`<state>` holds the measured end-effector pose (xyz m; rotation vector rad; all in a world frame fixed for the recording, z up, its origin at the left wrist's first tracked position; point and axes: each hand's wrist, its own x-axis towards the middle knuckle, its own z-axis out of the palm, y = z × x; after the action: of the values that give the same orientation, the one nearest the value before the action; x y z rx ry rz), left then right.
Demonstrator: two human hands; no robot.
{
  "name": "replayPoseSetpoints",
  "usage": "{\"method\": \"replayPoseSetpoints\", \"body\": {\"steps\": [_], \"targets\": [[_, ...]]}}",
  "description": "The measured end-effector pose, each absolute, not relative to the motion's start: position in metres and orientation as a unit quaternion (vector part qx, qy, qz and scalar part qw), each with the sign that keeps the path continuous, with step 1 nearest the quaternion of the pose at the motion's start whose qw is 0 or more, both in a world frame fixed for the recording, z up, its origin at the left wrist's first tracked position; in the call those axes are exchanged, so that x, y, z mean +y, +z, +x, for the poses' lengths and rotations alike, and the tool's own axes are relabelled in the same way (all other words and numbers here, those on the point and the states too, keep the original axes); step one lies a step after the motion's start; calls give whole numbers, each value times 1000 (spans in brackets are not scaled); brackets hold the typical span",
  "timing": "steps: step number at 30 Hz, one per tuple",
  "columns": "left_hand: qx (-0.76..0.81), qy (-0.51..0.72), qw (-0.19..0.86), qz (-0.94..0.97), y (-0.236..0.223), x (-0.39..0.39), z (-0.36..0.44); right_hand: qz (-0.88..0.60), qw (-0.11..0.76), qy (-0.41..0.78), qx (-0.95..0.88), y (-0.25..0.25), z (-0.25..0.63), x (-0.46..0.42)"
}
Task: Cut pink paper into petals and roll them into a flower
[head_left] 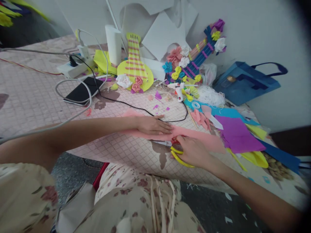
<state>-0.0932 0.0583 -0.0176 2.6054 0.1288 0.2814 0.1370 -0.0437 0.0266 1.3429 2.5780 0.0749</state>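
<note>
- Pale quilted-pattern tablecloth (116,150) covers the table across the middle of the frame, with a plain light wall (245,38) behind it at the upper right
- My right hand (193,150), right of centre, is closed round the red and yellow handles of the scissors (176,150), their blades pointing left along the near edge of the pink paper
- My left hand (154,125), at the centre, lies flat and palm down, grasping nothing, its fingers stretched to the right on that paper
- The pink paper (204,139) runs as a long strip from under my left hand and forearm to the right of centre, just beyond my right hand
- Just beyond my left hand a black cord (126,104) crosses the table, and small purple scraps (157,94) lie near it
- Right of these I see a white glue gun (179,92), cut pink strips (201,119) and a purple sheet (239,134)
- Farther back, at the upper centre, a yellow paper guitar (145,82) leans beside a white roll (114,45); a blue guitar (198,66) with paper flowers stands to its right
- Out at the edges are a dark tablet-like device (84,90) and a power strip (73,68) at the upper left, and a blue bag (245,84) at the upper right
</note>
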Motion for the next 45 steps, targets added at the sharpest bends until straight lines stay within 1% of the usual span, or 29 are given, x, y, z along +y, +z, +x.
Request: {"method": "replayPoseSetpoints", "body": {"steps": [3, 7, 13, 27, 32, 39, 45], "targets": [[60, 81, 254, 962, -16, 58, -93, 453, 123, 41, 882, 26, 139, -43], [56, 86, 250, 963, -19, 59, -93, 454, 129, 44, 880, 24, 140, -45], [49, 104, 251, 961, -26, 63, -92, 461, 98, 31, 882, 29, 137, -49], [73, 88, 264, 958, -25, 60, -91, 461, 121, 18, 879, 26, 123, -44], [63, 93, 256, 960, -23, 60, -92, 459, 139, 34, 877, 27, 124, -44], [46, 118, 251, 960, -25, 60, -93, 461, 99, 36, 881, 26, 122, -48], [49, 129, 253, 958, -24, 60, -93, 468, 108, 22, 877, 27, 118, -46]]}}
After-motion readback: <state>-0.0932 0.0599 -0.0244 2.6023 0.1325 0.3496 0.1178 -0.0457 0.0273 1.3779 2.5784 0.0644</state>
